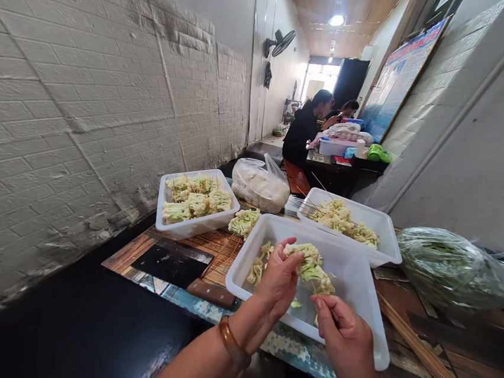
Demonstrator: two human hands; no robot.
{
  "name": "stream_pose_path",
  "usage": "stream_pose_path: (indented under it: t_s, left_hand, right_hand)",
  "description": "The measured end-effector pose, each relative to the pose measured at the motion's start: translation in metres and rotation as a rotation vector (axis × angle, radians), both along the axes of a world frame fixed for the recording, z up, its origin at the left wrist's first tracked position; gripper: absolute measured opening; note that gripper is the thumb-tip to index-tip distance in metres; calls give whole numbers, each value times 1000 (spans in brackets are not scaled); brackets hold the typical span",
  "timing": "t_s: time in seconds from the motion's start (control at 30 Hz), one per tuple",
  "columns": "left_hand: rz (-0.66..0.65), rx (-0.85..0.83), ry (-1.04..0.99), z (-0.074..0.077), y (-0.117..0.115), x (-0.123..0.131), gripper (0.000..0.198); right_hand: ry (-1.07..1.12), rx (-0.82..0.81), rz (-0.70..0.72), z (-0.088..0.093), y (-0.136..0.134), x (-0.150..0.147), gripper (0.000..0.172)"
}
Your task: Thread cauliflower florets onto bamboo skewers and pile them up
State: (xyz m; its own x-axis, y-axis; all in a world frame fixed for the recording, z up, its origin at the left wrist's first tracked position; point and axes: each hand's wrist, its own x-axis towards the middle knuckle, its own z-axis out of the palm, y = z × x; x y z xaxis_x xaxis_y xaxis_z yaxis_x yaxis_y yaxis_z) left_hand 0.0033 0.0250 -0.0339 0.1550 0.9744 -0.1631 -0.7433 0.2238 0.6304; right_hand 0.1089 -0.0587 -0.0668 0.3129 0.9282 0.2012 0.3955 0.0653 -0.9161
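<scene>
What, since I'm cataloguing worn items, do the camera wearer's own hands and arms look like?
The left hand and right hand are ungloved. A glossy, rounded brown bangle circles the left wrist; no sleeves show.

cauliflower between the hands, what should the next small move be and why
Probably a gentle push of the cauliflower along the thin skewer with the left hand, to seat it snugly: that hand's thumb already presses on the florets, while the right hand pinches the skewer just below them and could brace it.
</scene>
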Motion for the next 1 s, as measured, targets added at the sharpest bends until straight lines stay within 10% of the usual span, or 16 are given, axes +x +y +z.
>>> stream_pose_path:
  t_s: [1.0]
  left_hand:
    - [-72, 49, 262, 1, 15, -3, 21]
  right_hand:
    - [33, 23, -23, 4, 1, -3, 42]
